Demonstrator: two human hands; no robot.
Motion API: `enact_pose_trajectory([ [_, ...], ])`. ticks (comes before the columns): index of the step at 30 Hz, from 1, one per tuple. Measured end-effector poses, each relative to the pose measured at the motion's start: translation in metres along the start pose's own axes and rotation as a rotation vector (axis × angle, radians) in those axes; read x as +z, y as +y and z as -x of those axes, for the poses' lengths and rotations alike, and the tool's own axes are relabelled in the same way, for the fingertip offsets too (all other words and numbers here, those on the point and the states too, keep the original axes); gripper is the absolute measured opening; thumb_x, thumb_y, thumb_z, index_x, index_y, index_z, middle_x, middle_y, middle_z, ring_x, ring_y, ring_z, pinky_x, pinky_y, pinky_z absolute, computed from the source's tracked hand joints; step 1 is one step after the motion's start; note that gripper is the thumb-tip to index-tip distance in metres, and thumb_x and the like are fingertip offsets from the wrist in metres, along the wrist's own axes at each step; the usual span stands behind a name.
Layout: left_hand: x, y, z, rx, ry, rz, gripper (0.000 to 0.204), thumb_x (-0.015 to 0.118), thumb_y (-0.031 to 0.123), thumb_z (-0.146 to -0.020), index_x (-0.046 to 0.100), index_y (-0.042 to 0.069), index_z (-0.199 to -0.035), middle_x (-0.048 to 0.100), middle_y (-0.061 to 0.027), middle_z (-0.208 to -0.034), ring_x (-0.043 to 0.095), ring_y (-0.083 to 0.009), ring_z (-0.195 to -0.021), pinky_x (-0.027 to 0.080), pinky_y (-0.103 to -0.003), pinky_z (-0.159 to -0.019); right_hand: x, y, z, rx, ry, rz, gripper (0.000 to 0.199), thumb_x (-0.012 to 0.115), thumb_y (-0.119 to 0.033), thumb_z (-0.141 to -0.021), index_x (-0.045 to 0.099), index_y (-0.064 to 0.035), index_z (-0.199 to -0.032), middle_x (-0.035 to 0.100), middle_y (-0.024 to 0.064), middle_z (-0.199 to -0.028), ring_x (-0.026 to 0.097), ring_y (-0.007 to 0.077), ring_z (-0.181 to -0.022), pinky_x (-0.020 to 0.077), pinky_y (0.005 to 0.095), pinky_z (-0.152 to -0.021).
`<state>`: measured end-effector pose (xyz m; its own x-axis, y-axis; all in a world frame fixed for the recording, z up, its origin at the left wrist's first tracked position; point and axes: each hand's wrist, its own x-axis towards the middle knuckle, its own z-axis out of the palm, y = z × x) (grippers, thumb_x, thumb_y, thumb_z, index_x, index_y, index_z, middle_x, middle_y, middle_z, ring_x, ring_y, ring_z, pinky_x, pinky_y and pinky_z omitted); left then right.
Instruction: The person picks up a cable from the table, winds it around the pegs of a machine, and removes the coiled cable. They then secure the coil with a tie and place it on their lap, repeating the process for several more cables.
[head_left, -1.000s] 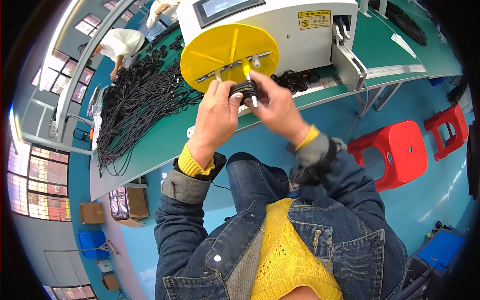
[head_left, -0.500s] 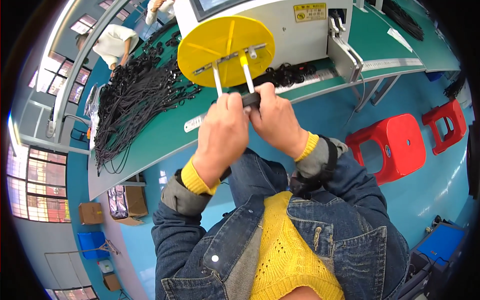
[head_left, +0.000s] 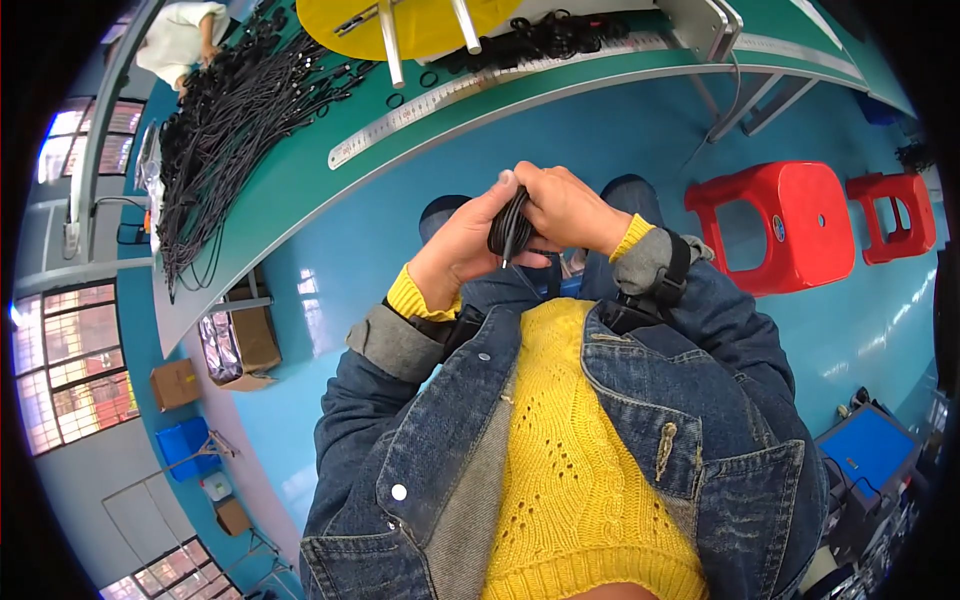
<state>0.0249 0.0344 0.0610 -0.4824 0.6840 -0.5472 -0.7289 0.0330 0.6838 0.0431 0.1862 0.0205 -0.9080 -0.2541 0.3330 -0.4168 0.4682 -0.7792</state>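
Observation:
A black cable wound into a tight coil is held between my two hands over my lap, just off the table's front edge. My left hand cups the coil from the left, its thumb up along the side. From the right, my right hand has its fingers bent round the top of the same coil. A thin cable end points down below it. Beyond my hands, at the far edge, is a yellow disc with two bare metal rods sticking out toward me.
On the green table lie a long steel ruler, several small black rings and a large heap of black cables. A co-worker in a white top leans over the heap. Red stools stand at right, cardboard boxes at left.
The coil has come off the disc's rods. Both hands have drawn back toward me with it, away from the disc. The view has tilted downward.

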Motion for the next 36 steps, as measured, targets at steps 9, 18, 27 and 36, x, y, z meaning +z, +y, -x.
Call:
enact_pose_trajectory([
  [9, -0.004, 0.010, -0.003, -0.282, 0.004, -0.218, 0.054, 0.048, 0.048, -0.087, 0.052, -0.003, -0.103, 0.061, -0.0144, -0.086, 0.064, -0.0213, -0.070, 0.051, -0.027, -0.052, 0.006, 0.018, 0.014, 0.040, -0.114, 0.089, 0.015, 0.053, -0.010, -0.075, 0.044, 0.0005, -0.081, 0.056, 0.0189, -0.063, 0.056, 0.0388, -0.062, 0.0423, 0.0437, -0.051],
  [18, -0.024, -0.033, -0.022, -0.289, -0.163, -0.463, 0.035, 0.060, 0.035, -0.083, 0.053, 0.001, -0.085, 0.053, -0.0042, -0.067, 0.047, -0.0108, -0.048, 0.038, -0.021, -0.038, -0.008, 0.000, 0.015, -0.111, -0.422, 0.471, 0.017, 0.054, -0.012, -0.071, 0.054, 0.0015, -0.080, 0.060, 0.0169, -0.065, 0.060, 0.0338, -0.064, 0.0467, 0.0397, -0.056],
  [27, -0.022, -0.018, -0.014, -0.262, -0.135, -0.212, 0.030, 0.055, 0.026, -0.087, 0.055, -0.004, -0.090, 0.054, -0.0049, -0.065, 0.050, -0.0088, -0.046, 0.037, -0.018, -0.036, 0.027, 0.027, 0.023, 0.246, -0.028, -0.352, 0.017, 0.056, -0.011, -0.066, 0.059, 0.0024, -0.075, 0.061, 0.0165, -0.065, 0.059, 0.0359, -0.058, 0.0473, 0.0373, -0.056],
  [36, -0.043, -0.020, -0.018, -0.505, -0.230, -0.164, 0.037, 0.053, 0.026, -0.087, 0.051, -0.007, -0.104, 0.050, -0.0037, -0.066, 0.042, -0.0051, -0.045, 0.033, -0.016, -0.034, 0.019, 0.011, 0.019, 0.107, -0.291, 0.306, 0.014, 0.057, -0.011, -0.067, 0.057, 0.0006, -0.073, 0.061, 0.0184, -0.067, 0.060, 0.0349, -0.062, 0.0474, 0.0409, -0.058],
])
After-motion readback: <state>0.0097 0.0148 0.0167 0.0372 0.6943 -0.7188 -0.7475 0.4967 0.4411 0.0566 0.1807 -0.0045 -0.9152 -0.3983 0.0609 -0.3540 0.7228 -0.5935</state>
